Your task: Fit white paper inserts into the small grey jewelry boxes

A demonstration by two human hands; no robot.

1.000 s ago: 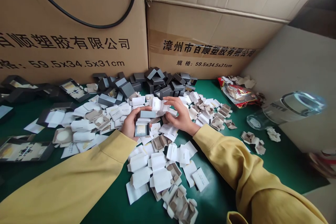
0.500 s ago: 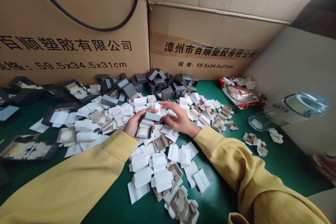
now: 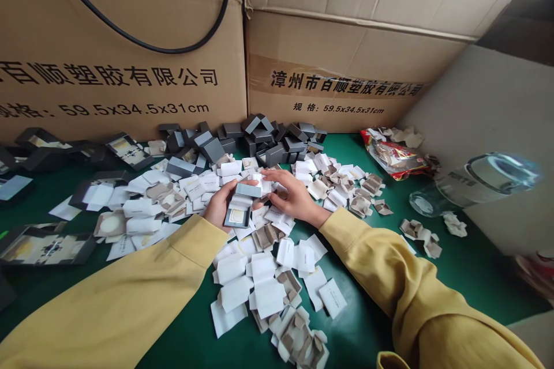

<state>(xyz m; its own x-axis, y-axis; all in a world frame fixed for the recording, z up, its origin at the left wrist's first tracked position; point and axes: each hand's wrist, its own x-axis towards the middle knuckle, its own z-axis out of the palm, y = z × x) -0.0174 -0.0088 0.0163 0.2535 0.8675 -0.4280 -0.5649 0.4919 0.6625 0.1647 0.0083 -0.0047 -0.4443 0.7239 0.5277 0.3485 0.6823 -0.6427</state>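
My left hand [image 3: 220, 206] is closed around a small grey box [image 3: 247, 189] whose lid stands up. A pale square piece [image 3: 237, 216] sits in the open lower half, facing me. Just to the right, my right hand [image 3: 295, 193] has its index finger and thumb about a small white card insert [image 3: 266, 185], partly hidden by the fingers. Below and around both hands spreads a heap of folded white card inserts [image 3: 264, 265], some showing brown undersides.
Several dark grey boxes [image 3: 274, 153] are piled against the large cardboard cartons [image 3: 337, 69] at the back. More open dark boxes [image 3: 43, 245] lie left. On the right of the green tabletop [image 3: 372, 300] are a red snack packet [image 3: 396, 155] and a clear bottle [image 3: 471, 181].
The right index fingertip has shifted slightly left and down, toward the grey box. The left hand and its box have barely moved.
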